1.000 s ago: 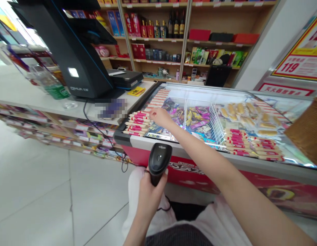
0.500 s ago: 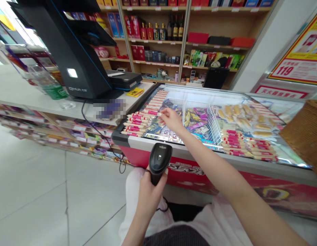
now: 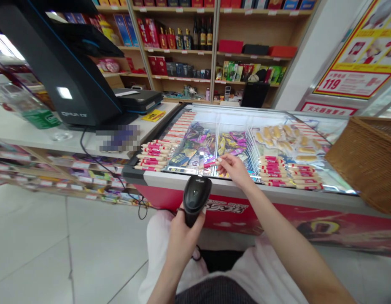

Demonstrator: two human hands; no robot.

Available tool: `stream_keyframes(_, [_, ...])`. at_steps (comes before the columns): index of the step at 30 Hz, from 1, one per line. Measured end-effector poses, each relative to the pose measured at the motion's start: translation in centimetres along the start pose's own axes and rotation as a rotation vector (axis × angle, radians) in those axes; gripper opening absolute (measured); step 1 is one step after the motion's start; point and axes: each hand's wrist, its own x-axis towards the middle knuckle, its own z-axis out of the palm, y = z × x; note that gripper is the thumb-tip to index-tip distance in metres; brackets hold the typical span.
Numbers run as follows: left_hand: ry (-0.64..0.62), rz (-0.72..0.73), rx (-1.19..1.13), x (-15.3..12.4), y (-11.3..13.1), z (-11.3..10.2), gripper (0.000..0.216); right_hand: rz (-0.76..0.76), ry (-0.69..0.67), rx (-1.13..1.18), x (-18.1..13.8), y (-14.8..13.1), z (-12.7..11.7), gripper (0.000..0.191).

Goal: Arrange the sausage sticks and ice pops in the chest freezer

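My left hand [image 3: 182,236] is wrapped round the grip of a black barcode scanner [image 3: 197,198], held upright in front of the freezer. My right hand [image 3: 235,169] pinches one red-and-white sausage stick [image 3: 208,164] by its end, just above the glass lid of the chest freezer [image 3: 214,185]. A pile of the same sausage sticks [image 3: 152,154] lies on the lid's left corner, and another pile of sausage sticks [image 3: 287,171] lies to the right of my hand.
A black checkout terminal [image 3: 71,80] and a printer [image 3: 138,99] stand on the white counter [image 3: 18,128] at left. A wicker basket [image 3: 369,160] sits on the freezer's right end. Shelves of bottles and boxes [image 3: 189,42] fill the back wall. Tiled floor [image 3: 56,253] lies lower left.
My right hand took one sausage stick from the left pile and drew it back toward me and the scanner. The left hand kept the scanner steady. The view shifted slightly left.
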Motion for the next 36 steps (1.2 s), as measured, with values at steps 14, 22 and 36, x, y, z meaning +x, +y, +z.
stream_keyframes(14, [-0.041, 0.004, -0.060, -0.1, 0.6, 1.3, 0.040, -0.009, 0.022, 0.054, -0.5, -0.4, -0.1, 0.036])
stream_keyframes(22, [-0.035, 0.009, -0.046, -0.2, 0.4, 1.1, 0.041, -0.033, 0.055, 0.079, -0.2, 0.0, 0.0, 0.031])
stream_keyframes(36, [-0.044, -0.005, 0.010, -0.4, -0.2, 1.4, 0.046, -0.320, 0.395, -0.915, -1.1, -1.4, -16.6, 0.028])
